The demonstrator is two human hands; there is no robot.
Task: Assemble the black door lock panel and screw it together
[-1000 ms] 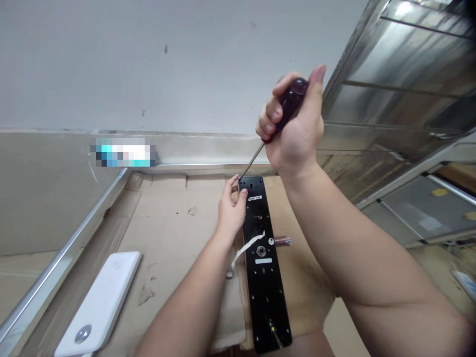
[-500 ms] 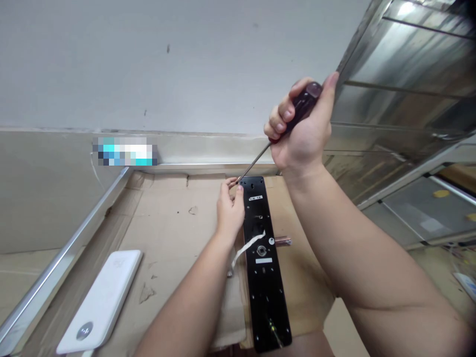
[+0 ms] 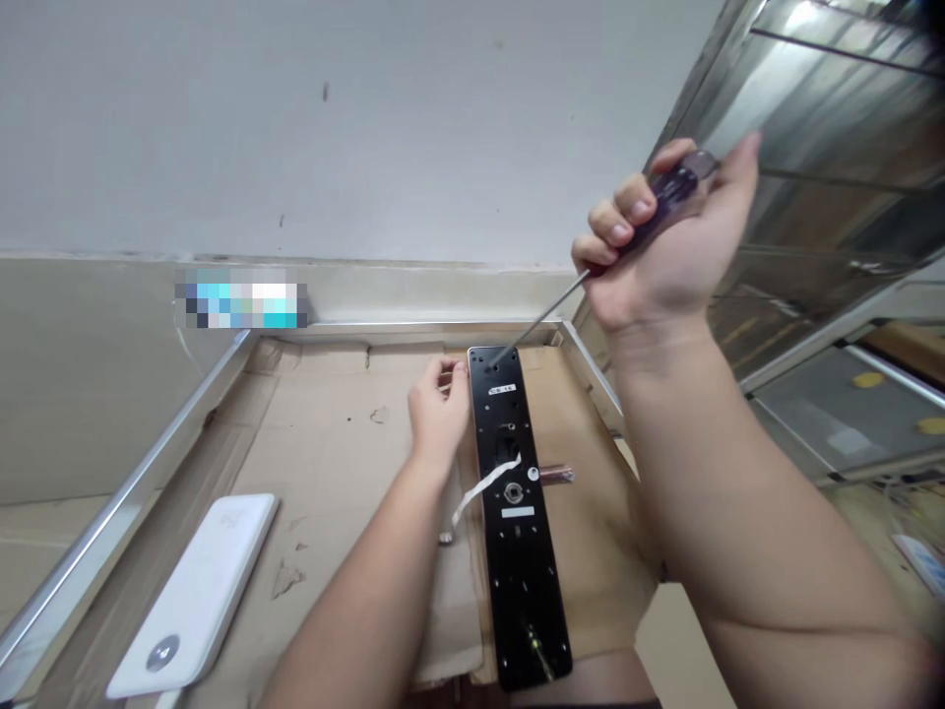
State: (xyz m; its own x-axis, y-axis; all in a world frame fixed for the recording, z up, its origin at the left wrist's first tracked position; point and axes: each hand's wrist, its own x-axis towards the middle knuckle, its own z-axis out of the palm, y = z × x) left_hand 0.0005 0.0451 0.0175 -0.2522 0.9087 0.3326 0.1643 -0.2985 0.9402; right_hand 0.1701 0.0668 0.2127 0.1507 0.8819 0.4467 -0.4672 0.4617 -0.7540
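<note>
My right hand [image 3: 668, 266] is wrapped round the dark handle of a long screwdriver [image 3: 547, 313], thumb raised along the handle's end. Its thin shaft slants down to the left, and the tip appears over the top end of a long black door-lock plate [image 3: 526, 581]; I cannot tell whether it touches. My left hand [image 3: 439, 409] is beside the plate's upper left edge, fingers curled in and fingertips close to that edge. What they pinch, if anything, is hidden. A white ribbon cable [image 3: 483, 485] runs from the plate's middle to the left. A copper-coloured handle [image 3: 557, 475] sticks out on the right.
Brown cardboard [image 3: 346, 473] covers the bench inside a metal rim [image 3: 125, 502]. A white power bank [image 3: 199, 591] lies at the left. A wall rises behind, with a blurred-out item [image 3: 243, 300] at its foot. Shiny metal panels [image 3: 812, 197] and a rack stand at the right.
My right hand and the screwdriver have swung right, and the tip has shifted from the plate's top left corner inward. My left hand has drawn back slightly left, off the corner.
</note>
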